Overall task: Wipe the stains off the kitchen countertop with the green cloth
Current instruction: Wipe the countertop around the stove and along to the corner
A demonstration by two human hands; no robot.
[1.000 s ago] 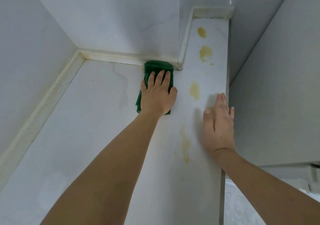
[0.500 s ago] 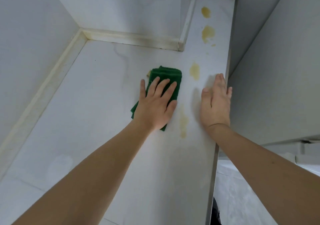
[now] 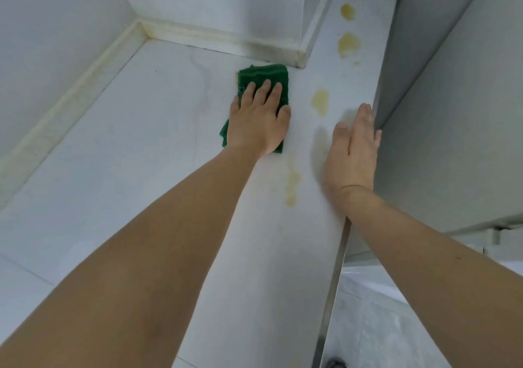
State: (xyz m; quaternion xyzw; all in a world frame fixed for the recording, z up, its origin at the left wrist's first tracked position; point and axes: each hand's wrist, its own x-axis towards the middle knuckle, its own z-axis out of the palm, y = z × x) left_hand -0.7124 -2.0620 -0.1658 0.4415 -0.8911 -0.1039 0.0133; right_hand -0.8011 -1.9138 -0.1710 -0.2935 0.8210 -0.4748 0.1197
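A folded green cloth [image 3: 264,77] lies flat on the white countertop [image 3: 147,147], close to the backsplash corner. My left hand [image 3: 259,121] presses down on it, palm flat, fingers spread over its near half. My right hand [image 3: 352,152] rests flat and open on the counter at its right edge, holding nothing. Yellow stains mark the counter: a blot [image 3: 320,102] right of the cloth, a long smear [image 3: 292,182] between my hands, and two blots, one [image 3: 348,44] farther back and another [image 3: 347,11] near the far end.
A raised white backsplash strip [image 3: 220,39] runs along the back and left sides, with a protruding wall corner [image 3: 301,56] behind the cloth. A grey wall [image 3: 452,107] rises just right of the narrow counter strip. The counter's front edge [image 3: 338,277] drops to a tiled floor.
My left hand has pushed the green cloth away from me, back toward the backsplash corner, after pulling it nearer half a second ago. My right hand has stayed flat at the counter's right edge.
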